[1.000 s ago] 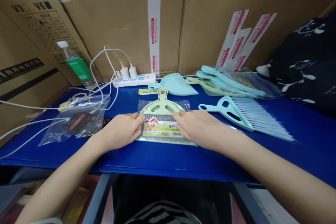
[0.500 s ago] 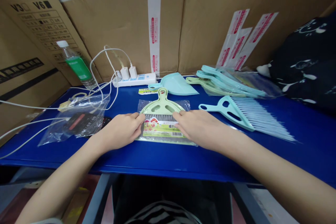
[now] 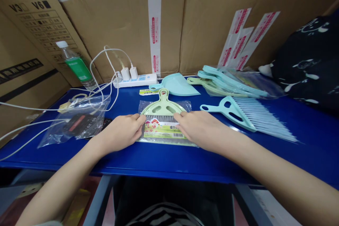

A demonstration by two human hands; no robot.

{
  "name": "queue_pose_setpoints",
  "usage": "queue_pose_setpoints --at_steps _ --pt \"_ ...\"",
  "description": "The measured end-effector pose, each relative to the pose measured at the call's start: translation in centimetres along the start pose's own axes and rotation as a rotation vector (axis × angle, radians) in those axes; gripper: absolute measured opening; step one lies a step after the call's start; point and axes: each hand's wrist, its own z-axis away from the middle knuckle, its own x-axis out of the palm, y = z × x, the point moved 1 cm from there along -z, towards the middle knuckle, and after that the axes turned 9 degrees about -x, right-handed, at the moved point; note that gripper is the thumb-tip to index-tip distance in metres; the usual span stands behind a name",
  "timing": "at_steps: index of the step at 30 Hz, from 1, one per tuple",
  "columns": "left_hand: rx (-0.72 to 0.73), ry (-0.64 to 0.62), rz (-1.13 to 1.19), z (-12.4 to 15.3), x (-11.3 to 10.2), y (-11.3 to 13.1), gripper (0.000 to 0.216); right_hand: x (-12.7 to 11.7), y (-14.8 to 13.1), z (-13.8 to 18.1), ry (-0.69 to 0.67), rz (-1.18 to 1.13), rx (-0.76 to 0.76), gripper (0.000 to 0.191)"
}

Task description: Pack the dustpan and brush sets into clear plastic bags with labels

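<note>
A pale green brush and dustpan set in a clear plastic bag (image 3: 163, 110) lies flat on the blue table (image 3: 164, 162), handle pointing away from me, a printed card across its front. My left hand (image 3: 120, 133) holds the bag's left edge with fingers pressed together. My right hand (image 3: 198, 129) holds the right edge the same way, fingertips on the card. A loose light blue brush (image 3: 251, 114) lies just right of my right hand. A light blue dustpan (image 3: 177, 86) sits behind the bag.
Several bagged sets (image 3: 233, 83) are piled at the back right, beside a black bag (image 3: 309, 63). A white power strip (image 3: 135, 80) with cables, a green-labelled bottle (image 3: 76, 66) and a plastic bag holding a black device (image 3: 79, 120) sit to the left. Cardboard boxes (image 3: 119, 24) wall the back.
</note>
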Motion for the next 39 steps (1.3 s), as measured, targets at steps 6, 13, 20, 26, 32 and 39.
queue_pose_setpoints --at_steps 6,13,20,26,32,39 --pt "-0.014 -0.01 -0.02 -0.04 -0.08 0.05 0.018 0.34 0.08 -0.1 0.003 0.017 0.001 0.032" --pt "-0.01 -0.012 -0.015 0.04 -0.04 0.09 0.018 0.66 0.11 -0.23 0.029 0.018 0.0 0.032" --pt "-0.013 -0.021 -0.017 -0.02 -0.09 0.13 0.019 0.68 0.08 -0.18 0.017 0.009 0.011 0.03" --pt "-0.011 -0.002 -0.019 0.0 -0.12 0.14 0.019 0.6 0.05 -0.27 0.008 0.004 0.008 0.031" --pt "-0.015 -0.009 -0.019 -0.04 -0.13 0.21 0.019 0.57 0.06 -0.25 0.025 0.005 0.004 0.031" --pt "-0.021 -0.016 -0.023 0.02 -0.11 0.16 0.018 0.59 0.13 -0.19 0.004 0.007 -0.004 0.032"
